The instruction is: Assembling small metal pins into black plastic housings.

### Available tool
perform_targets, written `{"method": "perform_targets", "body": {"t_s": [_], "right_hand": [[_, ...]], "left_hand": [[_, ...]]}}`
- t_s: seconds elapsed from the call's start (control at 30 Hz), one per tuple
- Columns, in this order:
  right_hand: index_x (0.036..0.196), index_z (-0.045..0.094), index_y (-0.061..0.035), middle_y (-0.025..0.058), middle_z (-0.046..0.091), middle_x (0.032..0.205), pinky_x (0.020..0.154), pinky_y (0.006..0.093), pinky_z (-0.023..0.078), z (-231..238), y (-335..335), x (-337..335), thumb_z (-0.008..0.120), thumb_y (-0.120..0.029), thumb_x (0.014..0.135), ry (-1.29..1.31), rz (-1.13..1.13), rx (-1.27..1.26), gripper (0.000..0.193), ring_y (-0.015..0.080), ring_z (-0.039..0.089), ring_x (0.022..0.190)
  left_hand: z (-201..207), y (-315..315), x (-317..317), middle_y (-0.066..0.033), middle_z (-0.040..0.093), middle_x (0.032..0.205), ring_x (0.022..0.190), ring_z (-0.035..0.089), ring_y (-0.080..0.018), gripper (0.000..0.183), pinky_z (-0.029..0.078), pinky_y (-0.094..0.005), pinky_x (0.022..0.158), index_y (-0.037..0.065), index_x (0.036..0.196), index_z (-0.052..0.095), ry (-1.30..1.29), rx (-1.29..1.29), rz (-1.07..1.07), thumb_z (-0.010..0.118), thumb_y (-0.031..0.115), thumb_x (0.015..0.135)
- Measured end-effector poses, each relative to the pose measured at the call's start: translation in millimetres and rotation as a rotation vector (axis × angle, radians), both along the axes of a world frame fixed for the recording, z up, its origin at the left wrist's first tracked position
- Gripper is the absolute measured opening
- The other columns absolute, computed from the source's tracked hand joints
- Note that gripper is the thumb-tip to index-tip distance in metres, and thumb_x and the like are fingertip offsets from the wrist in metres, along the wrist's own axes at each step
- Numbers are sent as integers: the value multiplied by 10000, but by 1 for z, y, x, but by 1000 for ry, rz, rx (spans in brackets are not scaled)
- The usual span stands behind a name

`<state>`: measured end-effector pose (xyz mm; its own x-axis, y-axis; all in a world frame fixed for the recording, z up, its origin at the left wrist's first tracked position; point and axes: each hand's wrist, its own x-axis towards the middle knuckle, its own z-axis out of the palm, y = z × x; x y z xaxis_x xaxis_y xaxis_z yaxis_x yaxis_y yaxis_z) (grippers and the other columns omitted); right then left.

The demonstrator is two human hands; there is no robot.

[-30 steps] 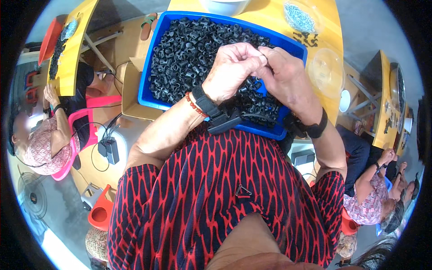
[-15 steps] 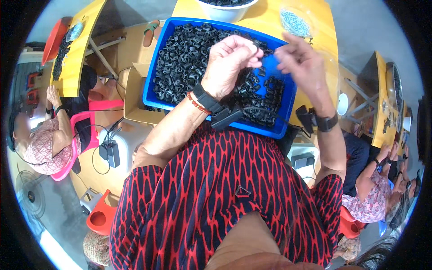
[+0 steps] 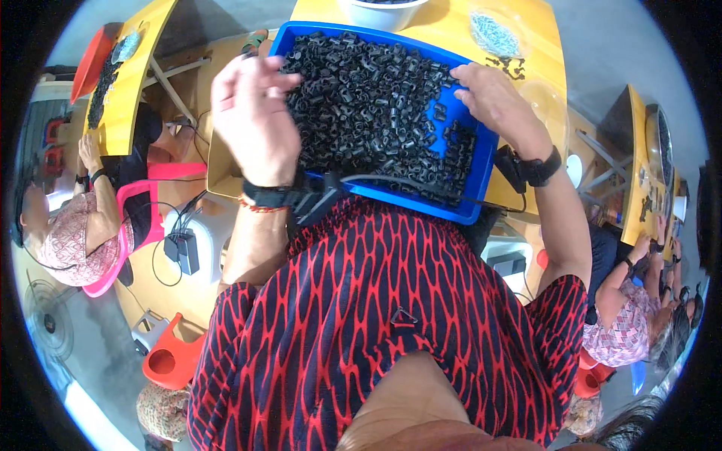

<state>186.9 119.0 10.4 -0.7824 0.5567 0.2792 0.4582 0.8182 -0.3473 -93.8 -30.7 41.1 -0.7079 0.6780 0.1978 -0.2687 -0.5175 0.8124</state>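
Over the blue tray (image 3: 481, 177) of small black parts (image 3: 368, 105), I see my left hand (image 3: 252, 113) spread open, empty; my right hand (image 3: 492, 101) reaches in, grip unclear.

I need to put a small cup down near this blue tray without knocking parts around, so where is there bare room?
Bare yellow table shows between the white bowl and the clear bag of pale parts. Inside the blue tray, only a small blue patch near the right hand is open. The rest is packed with black parts, and the left hand covers the tray's left edge.
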Motion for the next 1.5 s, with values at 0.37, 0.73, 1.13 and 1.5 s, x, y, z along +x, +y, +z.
{"method": "perform_targets", "body": {"t_s": [0.37,0.73,1.13,1.5], "right_hand": [[1000,681,-29,211,677,977,849,420,514,8,13,8,628,-49,839,-35,-181,-265,170,371,641,969],[890,599,-8,188,600,918,798,443,510,0,-6,-4,645,-49,789,-294,115,-106,118,370,613,913],[875,600,-11,134,578,837,681,369,519,51,-45,-11,662,-29,786,352,89,-141,110,301,624,765],[949,678,-29,115,633,839,691,331,532,37,-49,33,663,-29,778,483,-9,-312,172,264,647,788]], "left_hand": [[-70,-60,-124,-150,445,1324,1104,482,-262,371,427,-421,953,8,1202,460,-453,-306,354,608,219,934],[-37,-38,-95,-89,627,979,858,599,-181,281,478,-315,739,20,1138,546,-36,-187,462,663,71,887],[13,9,55,-144,672,995,811,640,-167,315,539,-302,737,-36,1180,586,171,-444,-709,519,218,1007],[-17,42,111,-91,673,868,733,653,-145,82,550,-274,666,15,969,611,-63,-454,-979,641,59,906]]}}
